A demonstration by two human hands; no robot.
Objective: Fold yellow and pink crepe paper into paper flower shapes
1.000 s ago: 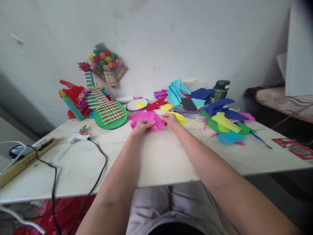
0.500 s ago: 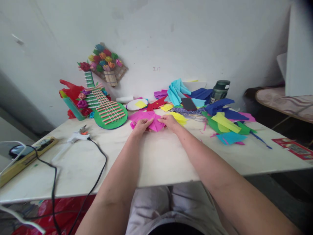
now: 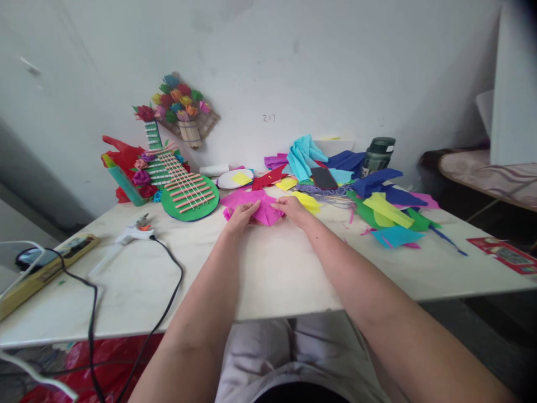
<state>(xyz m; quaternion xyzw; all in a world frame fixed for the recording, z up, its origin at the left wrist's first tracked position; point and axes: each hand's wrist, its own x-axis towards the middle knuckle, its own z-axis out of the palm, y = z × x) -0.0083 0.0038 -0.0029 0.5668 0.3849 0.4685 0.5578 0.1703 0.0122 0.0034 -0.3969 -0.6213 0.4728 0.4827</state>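
A creased piece of pink crepe paper (image 3: 265,211) is stretched between my two hands, low over the table. My left hand (image 3: 242,216) pinches its left side, thumb on top. At the right edge my right hand (image 3: 290,207) grips the paper between thumb and fingers. More pink paper spreads behind and to the left of the held part; whether it is one sheet or several I cannot tell. Just behind my right hand lies yellow paper (image 3: 308,202). A green craft guitar (image 3: 191,198) with sticks and strings leans at the left, beside the pink paper.
On the left of the table (image 3: 285,280) are a white glue gun (image 3: 136,234) with a black cord and a power strip (image 3: 54,268). Coloured paper, a phone (image 3: 324,178) and a dark green flask (image 3: 377,157) stand or lie at the back and right.
My left thumb has shifted slightly on the pink paper. My right hand stays almost where it was, and the rest looks the same.
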